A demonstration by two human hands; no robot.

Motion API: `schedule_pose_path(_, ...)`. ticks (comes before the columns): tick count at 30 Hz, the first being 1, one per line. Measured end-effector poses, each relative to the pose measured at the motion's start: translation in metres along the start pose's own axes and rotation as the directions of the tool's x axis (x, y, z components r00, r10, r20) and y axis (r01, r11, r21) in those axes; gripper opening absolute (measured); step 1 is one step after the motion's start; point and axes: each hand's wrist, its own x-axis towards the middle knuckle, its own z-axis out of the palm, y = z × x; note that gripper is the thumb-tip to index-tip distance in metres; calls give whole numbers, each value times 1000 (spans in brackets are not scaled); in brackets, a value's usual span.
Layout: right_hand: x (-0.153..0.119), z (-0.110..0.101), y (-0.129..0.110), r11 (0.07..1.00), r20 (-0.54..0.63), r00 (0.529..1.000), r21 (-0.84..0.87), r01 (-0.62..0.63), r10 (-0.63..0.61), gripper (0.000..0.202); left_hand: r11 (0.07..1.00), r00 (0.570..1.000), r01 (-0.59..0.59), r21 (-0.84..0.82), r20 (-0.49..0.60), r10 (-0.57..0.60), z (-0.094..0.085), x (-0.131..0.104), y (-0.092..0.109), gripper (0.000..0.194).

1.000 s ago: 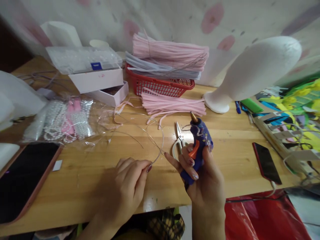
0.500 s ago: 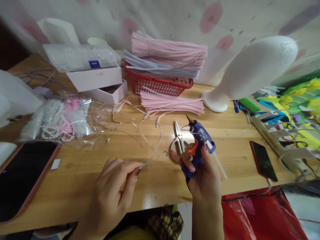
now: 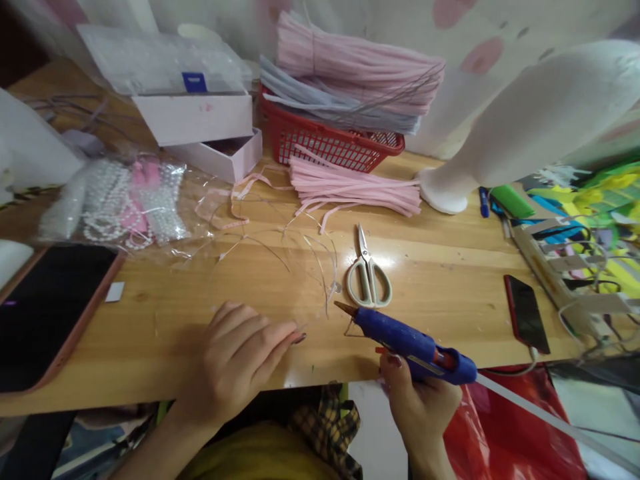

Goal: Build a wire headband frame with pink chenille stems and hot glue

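Observation:
My left hand (image 3: 245, 357) pinches the end of a thin, pale wire (image 3: 327, 287), whose loose curve runs up over the wooden table and blurs near the fingertips. In my right hand (image 3: 417, 400) is a blue hot glue gun (image 3: 395, 333) with a dark metal nozzle. The gun lies nearly level, its nozzle pointing left toward the wire and my left fingers, apart from them. A translucent glue stick (image 3: 530, 403) sticks out of its back end. Just beyond the nozzle, scissors (image 3: 367, 277) with pale handles lie closed on the table.
Pink fuzzy stems (image 3: 355, 187) lie before a red basket (image 3: 330, 143) of more bundles. Bagged pearl strands (image 3: 110, 200), white boxes (image 3: 200, 120) and a large phone (image 3: 50, 307) are left. A white stand (image 3: 525, 127), a charging phone (image 3: 527, 313) and a power strip (image 3: 560, 280) are right.
My right hand has lowered and turned the glue gun from pointing up to pointing left, uncovering the scissors. My left hand has shifted slightly right with the wire. The view has tilted down.

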Motion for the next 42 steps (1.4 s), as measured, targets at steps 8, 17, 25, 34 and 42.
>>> schedule_pose_path(8,10,12,-19,983,136,974,51,174,-180,4,998,997,-41,56,-60,44,-2,3,1,8)
schedule_pose_path(17,9,10,-12,995,84,993,-52,84,-79,6,995,996,-49,93,-71,55,0,3,1,2)
schedule_pose_path(25,10,11,-20,998,88,995,-31,56,-53,7,994,997,-36,103,-58,42,0,5,0,2)
schedule_pose_path(34,3,12,-16,996,44,996,-43,78,-77,12,995,998,-18,96,-64,25,1,3,0,4)
schedule_pose_path(42,3,16,-14,997,20,998,-43,57,-56,16,983,998,5,184,-64,7,-1,5,2,4)
